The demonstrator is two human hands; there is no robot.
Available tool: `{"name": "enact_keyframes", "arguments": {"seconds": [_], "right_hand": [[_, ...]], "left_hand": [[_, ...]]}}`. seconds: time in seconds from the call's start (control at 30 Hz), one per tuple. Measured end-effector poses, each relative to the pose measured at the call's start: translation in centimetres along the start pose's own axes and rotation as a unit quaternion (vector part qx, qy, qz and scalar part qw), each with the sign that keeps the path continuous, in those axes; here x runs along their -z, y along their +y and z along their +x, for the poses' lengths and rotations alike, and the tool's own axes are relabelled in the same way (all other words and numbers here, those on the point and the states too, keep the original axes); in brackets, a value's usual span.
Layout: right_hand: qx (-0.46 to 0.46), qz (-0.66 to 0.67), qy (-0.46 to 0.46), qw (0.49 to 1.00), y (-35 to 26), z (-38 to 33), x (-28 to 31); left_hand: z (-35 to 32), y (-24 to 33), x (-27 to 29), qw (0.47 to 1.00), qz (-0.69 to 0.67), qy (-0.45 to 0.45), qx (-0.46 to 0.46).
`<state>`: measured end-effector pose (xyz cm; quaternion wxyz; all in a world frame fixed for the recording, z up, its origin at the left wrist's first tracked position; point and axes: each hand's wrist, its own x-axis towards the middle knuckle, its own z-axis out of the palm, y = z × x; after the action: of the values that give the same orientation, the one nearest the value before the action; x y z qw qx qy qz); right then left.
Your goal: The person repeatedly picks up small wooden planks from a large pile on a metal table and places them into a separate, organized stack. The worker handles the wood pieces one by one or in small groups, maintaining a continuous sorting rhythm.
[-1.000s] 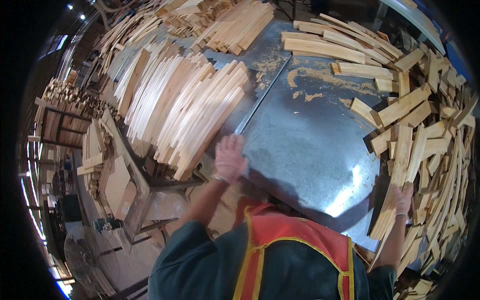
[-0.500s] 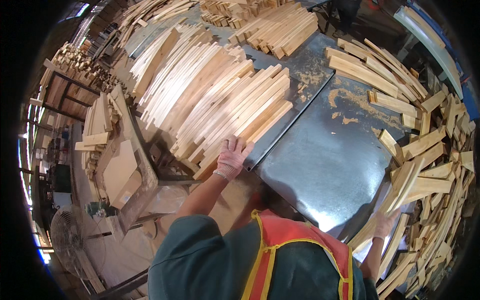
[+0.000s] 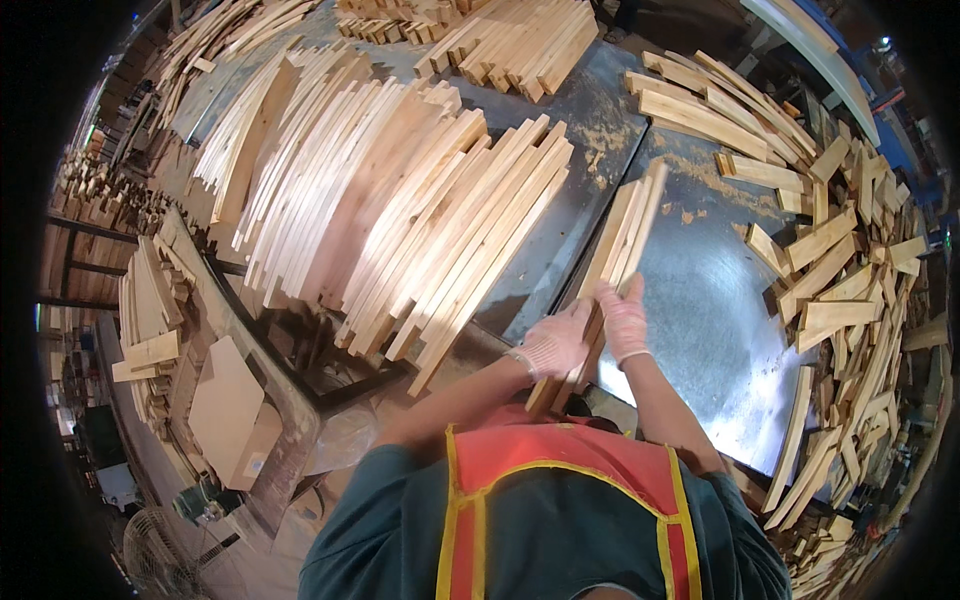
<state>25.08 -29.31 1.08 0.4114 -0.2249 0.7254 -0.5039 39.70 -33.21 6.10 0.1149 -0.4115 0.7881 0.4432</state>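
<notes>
A small bundle of long wooden strips (image 3: 628, 232) slants over the seam of the metal table, its near end close to my body. My left hand (image 3: 556, 343), in a pale pinkish knit glove, grips the bundle from its left side near the lower end. On the other side, my right hand (image 3: 625, 320), gloved the same way, closes around the strips a little farther up. Some fingers of both hands are hidden by the wood. Left of the bundle, a wide row of similar wooden strips (image 3: 400, 215) lies side by side on the table.
The metal tabletop (image 3: 700, 300) carries patches of sawdust (image 3: 605, 140). Loose wooden offcuts (image 3: 835, 270) pile up along the right side. More stacked strips (image 3: 520, 45) lie at the far side. A wooden bench with a cardboard piece (image 3: 225, 410) and a fan (image 3: 160, 550) stand at left.
My right hand has brought the strips from the far right to the middle of the table. My left hand has left the row and moved right onto the bundle.
</notes>
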Motion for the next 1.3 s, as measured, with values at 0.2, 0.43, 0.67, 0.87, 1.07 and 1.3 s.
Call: {"name": "enact_keyframes", "arguments": {"seconds": [0.2,0.43,0.67,0.87,1.07,1.3], "right_hand": [[-0.049,-0.168,0.024,0.984,3.5,2.0,-0.9],[-0.034,-0.169,0.021,0.985,2.9,1.8,-1.9],[-0.02,-0.315,-0.163,0.935,3.7,1.5,-10.7],[-0.224,0.203,-0.387,0.871,1.5,-0.1,-2.8],[-0.191,0.365,-0.318,0.854,-1.3,-9.1,5.8],[-0.064,0.366,-0.026,0.928,4.1,-14.3,20.9]], "left_hand": [[-2.4,-14.9,0.4,0.937,0.122,0.319,-0.075],[-3.7,-13.5,1.0,0.903,0.277,0.26,-0.2],[-5.0,-10.0,10.1,0.809,-0.566,0.121,-0.102],[-1.1,-8.0,10.5,0.721,-0.681,0.069,-0.111],[6.1,3.1,3.3,0.74,-0.643,-0.044,-0.193],[7.7,14.7,-6.5,0.881,-0.399,-0.179,-0.181]]}}
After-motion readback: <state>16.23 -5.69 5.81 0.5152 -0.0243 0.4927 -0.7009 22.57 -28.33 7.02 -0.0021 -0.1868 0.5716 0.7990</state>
